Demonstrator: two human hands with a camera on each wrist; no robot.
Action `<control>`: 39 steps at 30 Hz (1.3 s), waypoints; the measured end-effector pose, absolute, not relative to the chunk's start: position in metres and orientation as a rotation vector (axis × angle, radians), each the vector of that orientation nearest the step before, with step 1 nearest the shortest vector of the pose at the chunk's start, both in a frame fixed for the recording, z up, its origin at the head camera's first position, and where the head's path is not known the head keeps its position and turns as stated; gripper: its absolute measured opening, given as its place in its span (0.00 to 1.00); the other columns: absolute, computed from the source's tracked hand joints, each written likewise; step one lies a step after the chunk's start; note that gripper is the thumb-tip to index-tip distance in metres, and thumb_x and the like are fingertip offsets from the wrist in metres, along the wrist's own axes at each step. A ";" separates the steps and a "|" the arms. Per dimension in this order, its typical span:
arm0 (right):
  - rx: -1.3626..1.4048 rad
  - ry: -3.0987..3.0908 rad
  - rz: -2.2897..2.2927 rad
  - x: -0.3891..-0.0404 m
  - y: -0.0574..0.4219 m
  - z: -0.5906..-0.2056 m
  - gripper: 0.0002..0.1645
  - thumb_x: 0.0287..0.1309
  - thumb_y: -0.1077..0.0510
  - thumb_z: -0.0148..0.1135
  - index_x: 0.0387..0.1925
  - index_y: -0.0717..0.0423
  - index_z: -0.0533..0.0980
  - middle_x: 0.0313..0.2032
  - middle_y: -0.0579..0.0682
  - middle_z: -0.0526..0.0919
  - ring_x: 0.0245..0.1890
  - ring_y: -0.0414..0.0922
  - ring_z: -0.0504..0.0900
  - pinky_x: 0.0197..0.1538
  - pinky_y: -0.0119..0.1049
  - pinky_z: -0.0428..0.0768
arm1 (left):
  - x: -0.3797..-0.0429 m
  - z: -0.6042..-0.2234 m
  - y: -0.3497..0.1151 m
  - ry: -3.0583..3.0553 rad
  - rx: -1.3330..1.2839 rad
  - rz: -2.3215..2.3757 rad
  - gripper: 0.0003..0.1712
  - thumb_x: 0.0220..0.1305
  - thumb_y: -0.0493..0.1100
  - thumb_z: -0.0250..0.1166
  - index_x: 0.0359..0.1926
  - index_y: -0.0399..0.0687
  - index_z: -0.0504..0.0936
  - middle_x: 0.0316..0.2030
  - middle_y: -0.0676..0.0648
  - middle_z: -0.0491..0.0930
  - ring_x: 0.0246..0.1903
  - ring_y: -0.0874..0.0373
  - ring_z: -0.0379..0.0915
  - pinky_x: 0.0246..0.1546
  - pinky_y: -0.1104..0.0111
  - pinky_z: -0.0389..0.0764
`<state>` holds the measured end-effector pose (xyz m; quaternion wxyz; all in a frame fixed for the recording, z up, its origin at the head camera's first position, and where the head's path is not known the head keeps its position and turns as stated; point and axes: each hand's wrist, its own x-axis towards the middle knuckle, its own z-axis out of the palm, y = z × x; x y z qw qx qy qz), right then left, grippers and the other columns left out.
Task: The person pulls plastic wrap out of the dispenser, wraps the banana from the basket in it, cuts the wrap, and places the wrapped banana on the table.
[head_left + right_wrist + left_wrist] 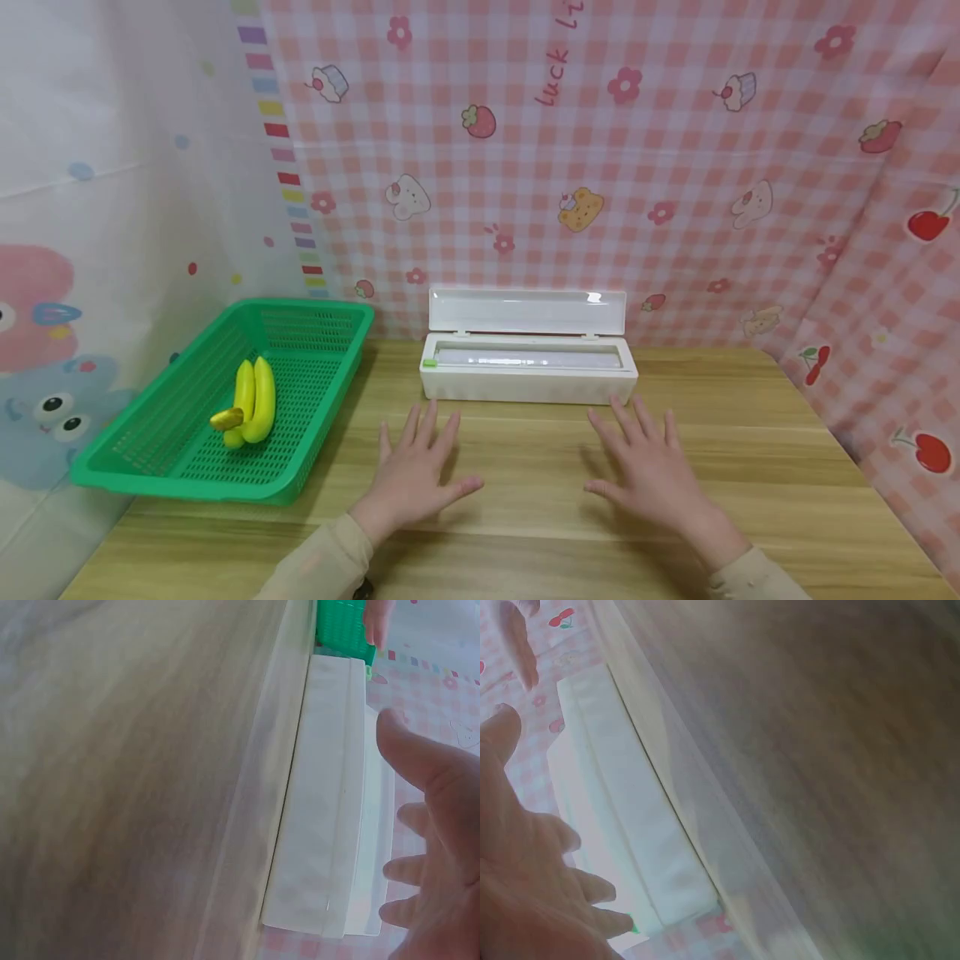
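A long white box (529,386) stands at the back of the table, its lid (527,312) raised. Inside lies a roll of clear film (528,358), and a small green piece (430,363) sits at the left end of its top edge. My left hand (417,477) is in front of the box's left end, fingers spread and holding nothing. Opposite it, my right hand (647,467) is spread the same way before the right end, also holding nothing. Both wrist views show the box (634,802) beyond the fingers, its front side facing me.
To the left, a green plastic basket (315,454) holds yellow bananas (258,400). The wooden table (525,533) runs back to a pink checked cloth (517,183). A pale printed cloth (112,208) hangs along the left side.
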<state>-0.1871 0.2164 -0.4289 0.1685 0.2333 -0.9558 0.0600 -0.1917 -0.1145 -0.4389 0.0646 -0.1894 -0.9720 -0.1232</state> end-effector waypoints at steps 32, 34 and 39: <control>0.682 -2.465 0.397 -0.210 0.210 -0.424 0.38 0.41 0.53 0.74 0.57 0.55 0.72 0.51 0.55 0.78 0.51 0.55 0.73 0.59 0.56 0.62 | -0.215 -0.426 -0.106 -2.650 -0.617 -0.447 0.46 0.48 0.67 0.65 0.61 0.44 0.69 0.60 0.42 0.68 0.59 0.46 0.61 0.60 0.40 0.50; 0.673 -2.465 0.406 -0.212 0.210 -0.424 0.38 0.41 0.54 0.73 0.57 0.55 0.72 0.50 0.55 0.78 0.50 0.55 0.73 0.58 0.55 0.63 | -0.217 -0.425 -0.104 -2.648 -0.608 -0.457 0.45 0.48 0.66 0.65 0.61 0.44 0.69 0.59 0.42 0.69 0.59 0.46 0.62 0.60 0.41 0.50; 0.633 -2.470 0.423 -0.215 0.210 -0.423 0.36 0.42 0.54 0.73 0.56 0.54 0.72 0.49 0.55 0.79 0.48 0.54 0.73 0.54 0.54 0.68 | -0.224 -0.422 -0.103 -2.627 -0.597 -0.497 0.44 0.49 0.65 0.66 0.60 0.42 0.70 0.59 0.41 0.69 0.59 0.46 0.62 0.61 0.42 0.50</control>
